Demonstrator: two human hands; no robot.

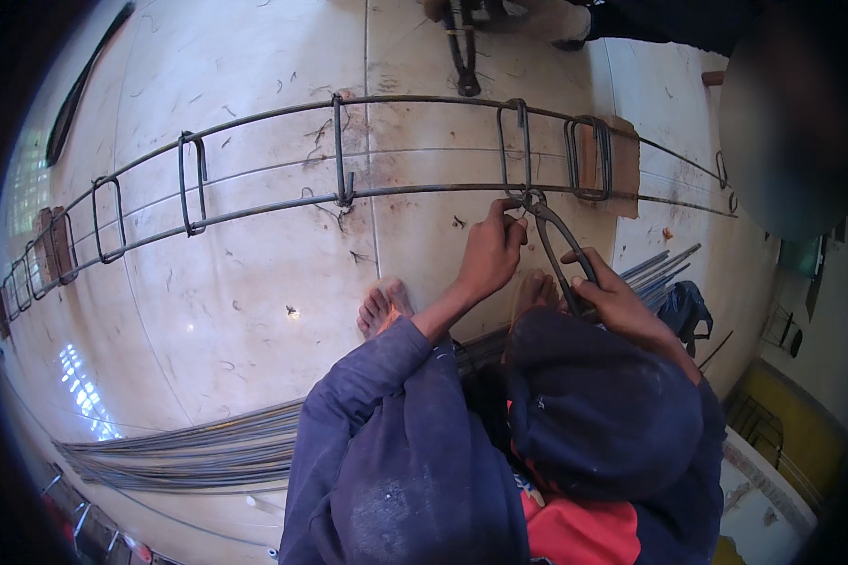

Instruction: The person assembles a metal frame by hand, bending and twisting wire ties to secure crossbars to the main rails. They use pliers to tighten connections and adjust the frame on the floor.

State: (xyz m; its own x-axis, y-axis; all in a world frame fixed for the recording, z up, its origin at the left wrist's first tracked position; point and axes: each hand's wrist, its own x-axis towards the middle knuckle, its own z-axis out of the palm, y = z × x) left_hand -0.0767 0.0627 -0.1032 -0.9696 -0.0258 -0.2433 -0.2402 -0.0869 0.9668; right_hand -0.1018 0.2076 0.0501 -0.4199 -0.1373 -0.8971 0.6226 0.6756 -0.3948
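A long rebar frame (429,189), two bars with bent stirrups, lies across the floor before my bare feet. My right hand (617,299) grips the long handles of dark steel pincers (553,243). Their jaws meet the near bar at the lower end of a stirrup (504,155). Just left of the jaws, my left hand (492,250) is closed in a pinch by the same joint. Whatever lies between its fingertips is too small to make out. Farther left, another stirrup (339,146) crosses both bars, with loose wire ends at its near corner.
Wooden blocks (622,160) support the frame; several stirrups hang bunched there. At the far side a co-worker's hand holds another pair of pincers (466,61). Bundled rods (207,447) lie near left and beneath me. Wire scraps litter the tiles. A dark strip (83,89) lies far left.
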